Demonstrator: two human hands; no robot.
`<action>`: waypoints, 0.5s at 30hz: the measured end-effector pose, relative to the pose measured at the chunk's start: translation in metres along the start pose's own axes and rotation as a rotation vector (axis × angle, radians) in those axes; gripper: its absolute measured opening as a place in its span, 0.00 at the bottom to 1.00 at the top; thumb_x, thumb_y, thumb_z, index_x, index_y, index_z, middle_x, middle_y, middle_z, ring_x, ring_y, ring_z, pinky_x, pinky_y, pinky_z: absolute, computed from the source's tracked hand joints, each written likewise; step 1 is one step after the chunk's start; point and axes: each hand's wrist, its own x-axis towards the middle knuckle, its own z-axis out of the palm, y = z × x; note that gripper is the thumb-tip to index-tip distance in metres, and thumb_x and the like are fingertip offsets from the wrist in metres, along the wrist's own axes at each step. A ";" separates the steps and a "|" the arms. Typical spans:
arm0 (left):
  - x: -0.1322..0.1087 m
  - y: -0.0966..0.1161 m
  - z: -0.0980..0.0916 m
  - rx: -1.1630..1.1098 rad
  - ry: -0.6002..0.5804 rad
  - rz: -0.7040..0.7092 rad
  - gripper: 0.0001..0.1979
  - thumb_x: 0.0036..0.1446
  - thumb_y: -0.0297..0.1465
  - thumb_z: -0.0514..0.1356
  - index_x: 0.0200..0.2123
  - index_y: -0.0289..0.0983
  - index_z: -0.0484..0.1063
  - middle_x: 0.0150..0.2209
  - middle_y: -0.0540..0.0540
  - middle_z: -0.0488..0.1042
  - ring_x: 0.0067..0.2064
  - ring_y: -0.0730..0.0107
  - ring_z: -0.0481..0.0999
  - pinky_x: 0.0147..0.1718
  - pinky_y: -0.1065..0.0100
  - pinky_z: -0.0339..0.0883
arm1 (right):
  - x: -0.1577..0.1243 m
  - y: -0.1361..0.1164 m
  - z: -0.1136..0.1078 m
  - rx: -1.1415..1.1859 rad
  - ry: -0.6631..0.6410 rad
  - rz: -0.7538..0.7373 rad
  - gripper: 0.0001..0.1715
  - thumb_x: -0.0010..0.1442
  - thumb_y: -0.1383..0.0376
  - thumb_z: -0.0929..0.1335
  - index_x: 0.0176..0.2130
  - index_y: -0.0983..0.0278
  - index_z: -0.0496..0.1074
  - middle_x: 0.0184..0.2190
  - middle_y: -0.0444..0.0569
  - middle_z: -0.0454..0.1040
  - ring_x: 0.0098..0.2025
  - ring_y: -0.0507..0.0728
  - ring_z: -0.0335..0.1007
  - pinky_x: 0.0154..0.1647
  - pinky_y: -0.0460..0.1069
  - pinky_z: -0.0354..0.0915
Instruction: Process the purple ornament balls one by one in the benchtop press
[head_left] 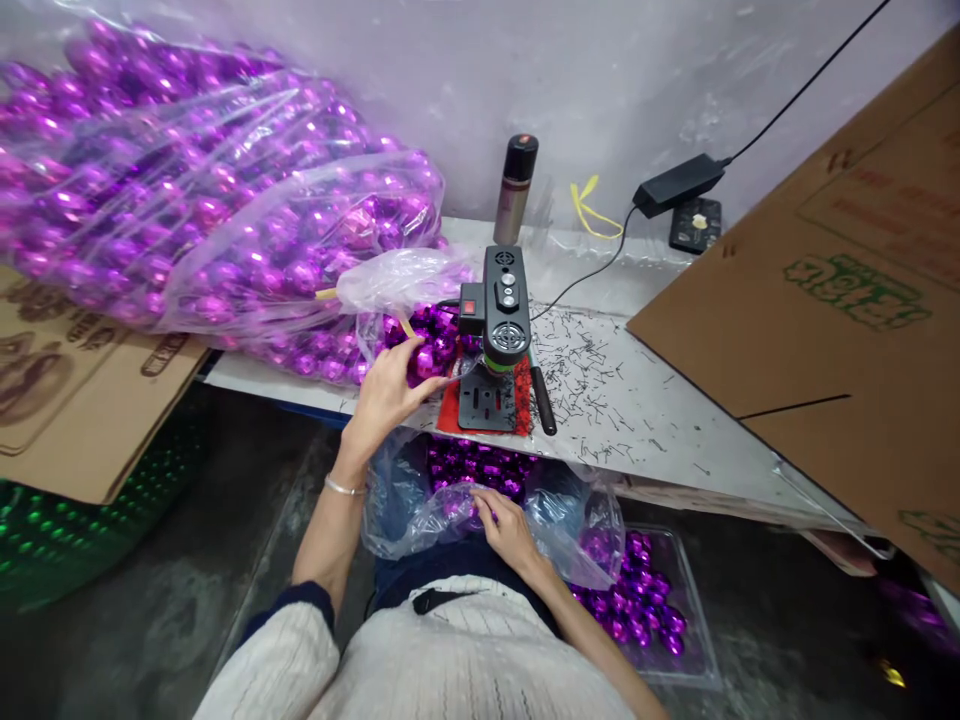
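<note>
My left hand point(390, 388) is over the front edge of the table, thumb and index finger apart, beside shiny purple balls point(424, 358) at the mouth of a large clear bag point(247, 220). Right of it stands a small black machine point(507, 305) with a red switch, above a slotted black base plate point(486, 400) on a red sheet. In my lap lies an open clear plastic bag point(420, 530) with more purple balls point(480, 460) in it. My right hand point(508, 530) is closed at that bag's near rim, its fingertips pinching the film.
A spray can point(513, 190) and a black power adapter point(679, 185) stand at the back. Small dark bits point(585, 370) litter the table right of the machine. A large cardboard box point(840, 250) leans in from the right. A clear tub point(694, 610) of purple balls sits below.
</note>
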 end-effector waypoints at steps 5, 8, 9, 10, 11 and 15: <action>-0.074 0.004 0.017 -0.585 0.032 -0.396 0.31 0.50 0.46 0.73 0.55 0.41 0.74 0.47 0.44 0.81 0.50 0.54 0.80 0.51 0.58 0.74 | -0.004 0.004 -0.005 -0.011 -0.018 0.012 0.19 0.71 0.63 0.60 0.48 0.60 0.78 0.36 0.49 0.83 0.37 0.54 0.82 0.41 0.49 0.78; -0.100 0.010 0.050 -1.009 0.014 -0.614 0.31 0.47 0.45 0.74 0.52 0.40 0.74 0.46 0.43 0.81 0.48 0.58 0.82 0.51 0.59 0.74 | -0.005 0.005 -0.010 -0.004 -0.007 0.022 0.18 0.71 0.62 0.60 0.48 0.59 0.78 0.36 0.49 0.83 0.36 0.54 0.81 0.41 0.50 0.78; -0.103 0.013 0.060 -1.123 0.035 -0.668 0.31 0.46 0.44 0.74 0.51 0.40 0.74 0.47 0.43 0.81 0.48 0.59 0.82 0.52 0.59 0.74 | -0.005 0.005 -0.011 -0.004 -0.003 0.023 0.18 0.71 0.62 0.60 0.48 0.59 0.78 0.36 0.49 0.83 0.36 0.54 0.81 0.41 0.50 0.78; -0.104 0.015 0.070 -1.217 0.065 -0.709 0.31 0.46 0.44 0.75 0.51 0.40 0.73 0.47 0.43 0.81 0.48 0.60 0.82 0.52 0.59 0.73 | -0.004 0.005 -0.012 -0.006 0.000 0.022 0.18 0.71 0.62 0.60 0.48 0.59 0.78 0.36 0.50 0.83 0.36 0.54 0.81 0.41 0.50 0.78; -0.102 0.017 0.078 -1.292 0.097 -0.735 0.30 0.46 0.44 0.75 0.50 0.40 0.73 0.47 0.44 0.81 0.48 0.61 0.81 0.53 0.59 0.73 | -0.003 0.005 -0.013 -0.014 0.001 0.019 0.18 0.71 0.62 0.60 0.48 0.60 0.78 0.35 0.50 0.83 0.36 0.54 0.81 0.41 0.50 0.77; -0.084 0.022 0.097 -1.447 0.133 -0.738 0.29 0.47 0.45 0.74 0.49 0.39 0.73 0.48 0.44 0.80 0.49 0.62 0.81 0.53 0.59 0.73 | -0.001 0.003 -0.014 -0.062 0.000 0.003 0.18 0.72 0.63 0.60 0.48 0.61 0.77 0.35 0.49 0.82 0.35 0.54 0.80 0.40 0.49 0.77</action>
